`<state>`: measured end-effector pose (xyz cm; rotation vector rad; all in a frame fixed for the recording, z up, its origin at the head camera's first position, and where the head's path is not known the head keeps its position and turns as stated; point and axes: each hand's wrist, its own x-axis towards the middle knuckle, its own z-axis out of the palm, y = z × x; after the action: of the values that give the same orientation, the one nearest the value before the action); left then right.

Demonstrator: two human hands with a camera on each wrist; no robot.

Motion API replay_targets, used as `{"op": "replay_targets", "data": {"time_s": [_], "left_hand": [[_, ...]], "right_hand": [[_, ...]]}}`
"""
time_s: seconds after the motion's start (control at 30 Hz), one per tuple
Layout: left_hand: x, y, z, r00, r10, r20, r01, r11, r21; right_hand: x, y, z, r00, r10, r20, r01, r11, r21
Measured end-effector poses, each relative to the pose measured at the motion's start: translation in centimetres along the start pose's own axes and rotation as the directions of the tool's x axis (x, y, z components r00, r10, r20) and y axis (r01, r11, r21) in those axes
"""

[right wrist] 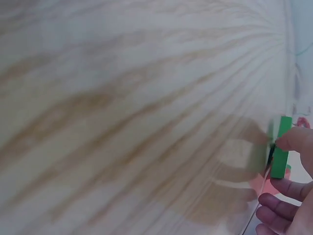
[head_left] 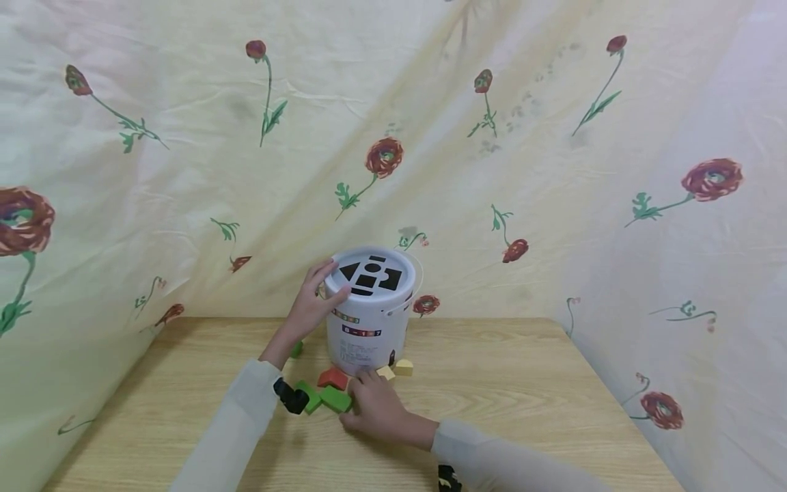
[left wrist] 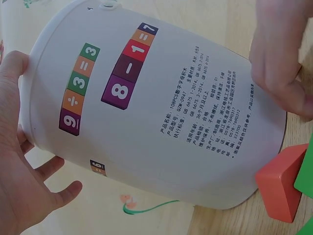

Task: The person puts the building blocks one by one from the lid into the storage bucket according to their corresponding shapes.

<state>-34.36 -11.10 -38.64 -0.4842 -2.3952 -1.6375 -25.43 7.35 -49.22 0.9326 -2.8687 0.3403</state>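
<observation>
Head view, white bucket (head_left: 369, 321) amid red block (head_left: 333, 377), yellow blocks (head_left: 396, 370), floral cloth (head_left: 184, 171) behind.

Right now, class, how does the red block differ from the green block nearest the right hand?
The red block lies untouched near the bucket; the green block is touched by the right hand. The red block lies closer to the bucket, the green block nearer the person. Both rest on the wooden table.

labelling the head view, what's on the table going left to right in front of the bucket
green block → red block → right hand → yellow block
</observation>
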Motion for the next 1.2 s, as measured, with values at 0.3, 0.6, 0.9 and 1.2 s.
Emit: {"op": "replay_targets", "data": {"time_s": [0.3,0.6,0.9,1.2], "left_hand": [[0.0,-0.2,0.0,1.000,0.016,0.000,-0.016,1.000,-0.009],[0.0,-0.2,0.0,1.000,0.015,-0.003,-0.015,1.000,-0.006],[0.0,-0.1,0.1,1.000,0.008,-0.004,-0.008,1.000,-0.009],[-0.2,0.1,0.1,1.000,0.002,-0.003,-0.002,1.000,0.003]], "right_hand": [[0.0,0.1,-1.1,0.995,0.049,-0.086,-0.034,0.986,0.164],[0.1,0.9,-2.4,0.997,0.074,-0.026,-0.056,0.906,0.419],[0.0,2.4,-3.7,0.998,0.004,0.060,-0.037,0.819,0.572],[-0.7,3.1,-6.9,0.998,-0.058,0.021,0.035,0.817,0.575]]}}
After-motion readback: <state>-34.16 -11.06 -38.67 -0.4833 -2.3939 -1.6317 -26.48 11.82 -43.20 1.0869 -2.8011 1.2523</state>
